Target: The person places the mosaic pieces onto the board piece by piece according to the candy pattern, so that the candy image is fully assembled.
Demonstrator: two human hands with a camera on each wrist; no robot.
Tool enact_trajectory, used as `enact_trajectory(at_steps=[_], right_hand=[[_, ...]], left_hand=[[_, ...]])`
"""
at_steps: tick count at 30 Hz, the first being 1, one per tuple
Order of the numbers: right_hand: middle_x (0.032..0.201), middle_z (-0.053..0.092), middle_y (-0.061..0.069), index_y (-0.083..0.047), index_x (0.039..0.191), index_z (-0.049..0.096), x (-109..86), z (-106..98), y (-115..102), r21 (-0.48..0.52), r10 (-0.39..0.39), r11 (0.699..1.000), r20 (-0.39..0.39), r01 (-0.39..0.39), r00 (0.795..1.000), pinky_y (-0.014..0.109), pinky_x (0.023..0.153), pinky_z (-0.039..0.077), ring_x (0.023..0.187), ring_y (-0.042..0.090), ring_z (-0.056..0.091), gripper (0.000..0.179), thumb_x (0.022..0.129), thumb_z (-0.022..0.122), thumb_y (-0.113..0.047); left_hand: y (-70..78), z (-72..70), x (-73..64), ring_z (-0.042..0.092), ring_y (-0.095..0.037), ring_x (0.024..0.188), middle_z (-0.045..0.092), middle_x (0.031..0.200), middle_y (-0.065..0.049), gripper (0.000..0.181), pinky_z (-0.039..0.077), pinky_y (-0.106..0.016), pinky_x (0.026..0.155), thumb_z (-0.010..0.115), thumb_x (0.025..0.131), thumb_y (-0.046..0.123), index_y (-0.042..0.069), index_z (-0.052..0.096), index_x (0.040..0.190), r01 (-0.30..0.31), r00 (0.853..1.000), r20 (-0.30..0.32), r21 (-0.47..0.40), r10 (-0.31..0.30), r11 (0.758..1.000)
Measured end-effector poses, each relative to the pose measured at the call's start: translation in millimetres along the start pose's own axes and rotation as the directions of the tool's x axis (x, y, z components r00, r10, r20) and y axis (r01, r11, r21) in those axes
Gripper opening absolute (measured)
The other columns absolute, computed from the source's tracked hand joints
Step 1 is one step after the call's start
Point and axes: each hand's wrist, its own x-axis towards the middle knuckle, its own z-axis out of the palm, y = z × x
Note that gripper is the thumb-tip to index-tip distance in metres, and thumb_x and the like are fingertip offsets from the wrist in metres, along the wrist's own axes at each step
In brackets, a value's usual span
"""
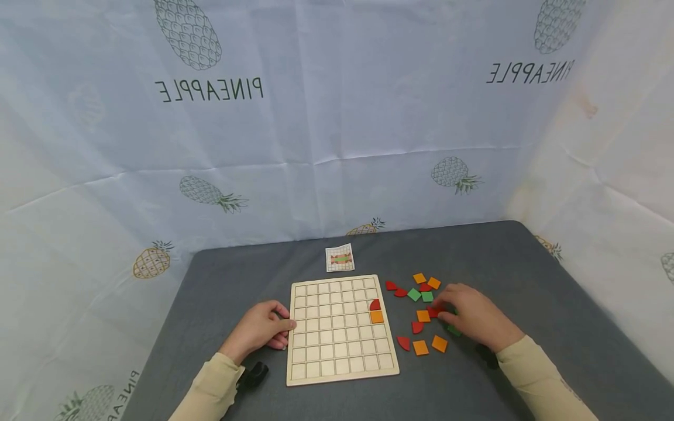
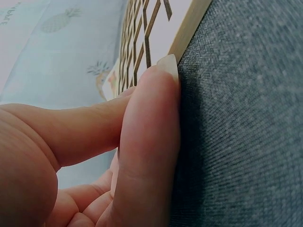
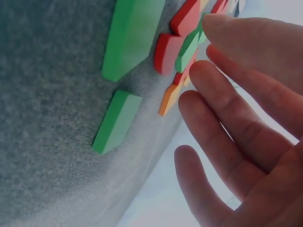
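Note:
My left hand [image 1: 259, 328] is at the left edge of a pale wooden grid board [image 1: 314, 353], its thumb on the edge and other fingers bent beside it. The left wrist view shows a fingertip touching the board's rim [image 2: 191, 28]. On the board's right side sit a red quarter-circle piece [image 1: 375, 304] and an orange square [image 1: 376, 317]. My right hand [image 1: 476, 314] hovers over loose pieces, fingers spread and holding nothing. Close to its fingertips lies a red piece [image 1: 434, 311]. Green pieces [image 3: 117, 122] lie below the hand, partly hidden in the head view.
Behind the board lies a small card [image 1: 340, 258] with a coloured grid pattern. Several loose orange [image 1: 420, 348], red [image 1: 403, 343] and green [image 1: 414, 294] tiles are scattered right of the board on the grey tabletop [image 1: 237, 275]. A pineapple-print cloth [image 1: 316, 117] hangs around the table.

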Motion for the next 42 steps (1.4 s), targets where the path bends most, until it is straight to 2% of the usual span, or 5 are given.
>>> enact_trajectory(at_steps=[7,20,26,33,42], right_hand=[[0.099,0.069,-0.007,-0.019,0.107,0.081,19.5,-3.6,9.6,0.022,-0.017,1.000,0.015,0.017,1.000,0.041,0.082,0.063,0.092,0.014,0.065,0.015,0.093,0.086,-0.015],[0.099,0.068,-0.004,-0.018,0.111,0.083,57.3,-1.9,18.8,-0.004,-0.071,0.997,0.044,0.071,0.996,0.034,0.078,0.060,0.090,0.014,0.059,0.020,0.095,0.083,-0.007],[0.099,0.067,-0.004,-0.020,0.109,0.083,57.4,-0.3,24.8,-0.011,-0.072,0.997,0.024,0.072,0.997,0.035,0.077,0.060,0.090,0.015,0.059,0.020,0.093,0.085,-0.007],[0.099,0.065,-0.003,-0.019,0.109,0.082,54.0,-0.1,28.0,-0.008,-0.049,0.999,0.055,0.050,0.997,0.038,0.078,0.060,0.091,0.017,0.060,0.019,0.092,0.086,-0.011],[0.097,0.065,-0.004,-0.023,0.102,0.081,47.7,-6.9,26.7,-0.007,-0.027,1.000,0.070,0.028,0.997,0.037,0.077,0.058,0.090,0.017,0.057,0.017,0.090,0.088,-0.014]], left_hand=[[-1.9,-1.0,1.8,0.072,-0.018,0.058,0.070,0.078,-0.013,0.027,0.066,-0.037,0.057,0.085,0.095,0.014,0.003,0.066,0.109,0.010,1.000,-0.008,0.007,-0.010,1.000],[-2.8,1.1,1.9,0.073,-0.018,0.060,0.070,0.079,-0.012,0.027,0.066,-0.038,0.058,0.084,0.095,0.015,0.003,0.066,0.111,0.000,1.000,-0.008,0.014,0.000,1.000],[-2.0,0.9,1.0,0.073,-0.018,0.060,0.069,0.079,-0.013,0.029,0.067,-0.038,0.058,0.086,0.094,0.015,0.003,0.066,0.111,-0.002,1.000,-0.011,0.005,0.002,1.000],[-2.9,-0.1,1.6,0.073,-0.018,0.059,0.069,0.079,-0.013,0.028,0.066,-0.037,0.058,0.085,0.095,0.015,0.003,0.066,0.111,0.002,0.999,-0.032,0.008,-0.002,1.000],[-3.2,1.7,0.8,0.073,-0.018,0.059,0.069,0.079,-0.013,0.026,0.066,-0.037,0.058,0.084,0.095,0.013,0.002,0.066,0.111,-0.024,1.000,-0.018,0.001,0.024,1.000]])
